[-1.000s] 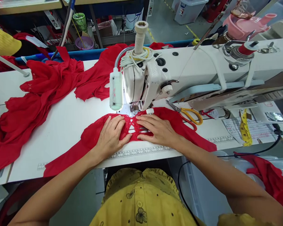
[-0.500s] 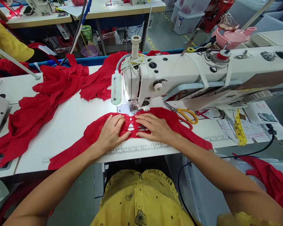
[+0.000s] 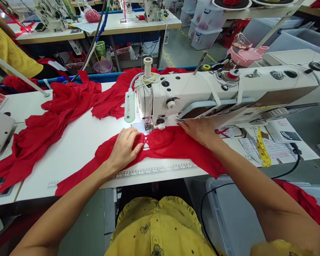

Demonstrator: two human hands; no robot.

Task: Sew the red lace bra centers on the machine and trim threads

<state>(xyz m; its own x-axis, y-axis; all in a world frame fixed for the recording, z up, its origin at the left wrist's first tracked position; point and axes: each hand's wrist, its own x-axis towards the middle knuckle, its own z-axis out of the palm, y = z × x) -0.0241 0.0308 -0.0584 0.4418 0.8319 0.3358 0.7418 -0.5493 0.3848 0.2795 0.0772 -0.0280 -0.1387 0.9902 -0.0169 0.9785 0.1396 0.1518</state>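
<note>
A red lace bra piece lies spread on the sewing table, its crossed-strap middle just in front of the presser foot. My left hand rests on its left cup, fingers laid along the cloth and thumb apart. Beyond the right cup, my right hand is closed over the scissors; only the blade end shows, and the handles are hidden under the hand and wrist. The white sewing machine stands over the cloth, its small lamp at the needle end.
More red fabric pieces lie heaped at the left and behind the machine. A yellow tape measure hangs over papers at the right. A clear plastic bin stands below the table's right edge. Another person's yellow sleeve shows at the upper left.
My right hand has left the middle of the bra and moved right onto the scissors, uncovering the right cup. My left hand stays on the cloth. The view has shifted slightly.
</note>
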